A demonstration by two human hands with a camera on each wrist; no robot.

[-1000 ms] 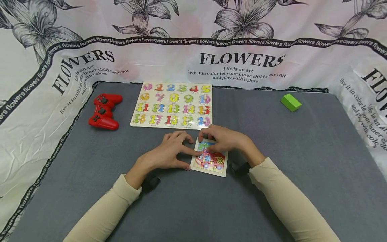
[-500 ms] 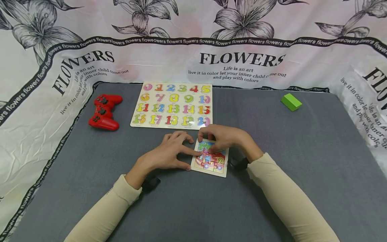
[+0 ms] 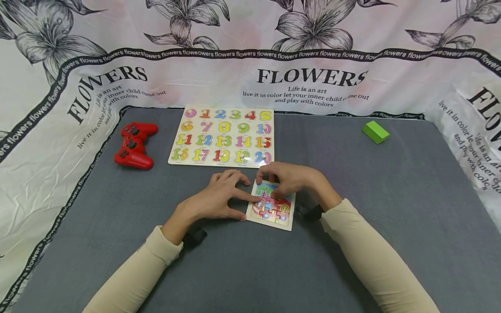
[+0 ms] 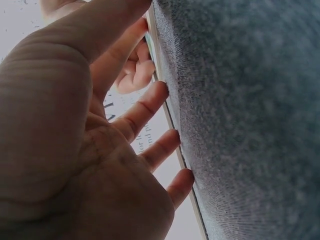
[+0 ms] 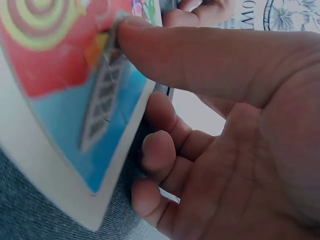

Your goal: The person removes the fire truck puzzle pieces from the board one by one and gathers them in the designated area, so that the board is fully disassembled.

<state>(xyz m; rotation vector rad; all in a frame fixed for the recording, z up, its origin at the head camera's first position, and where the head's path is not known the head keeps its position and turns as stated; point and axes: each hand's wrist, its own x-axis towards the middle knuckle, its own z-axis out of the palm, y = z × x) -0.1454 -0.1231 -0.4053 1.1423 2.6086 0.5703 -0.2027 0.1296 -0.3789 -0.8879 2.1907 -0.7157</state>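
Note:
A small jigsaw puzzle (image 3: 272,221) in a pale frame, with a red and blue picture, lies on the grey table. On its left side is my left hand (image 3: 215,198); the index fingertip touches the picture and the thumb tip rests at the frame's left edge. Spread fingers of that hand show in the left wrist view. My right hand (image 3: 291,179) grips the puzzle's far right part, thumb on the picture and the other fingers bent past the edge. In the right wrist view the thumb (image 5: 165,52) presses the picture. The hands hide the puzzle's upper part.
Behind the hands lies a number board (image 3: 223,134) with coloured numerals. A red game controller (image 3: 136,145) is on the left, a green block (image 3: 375,132) at the back right. A flower-printed cloth (image 3: 211,78) hangs along the table's far side.
My right thumb has shifted slightly to the right over the picture. The left hand and the puzzle look almost still.

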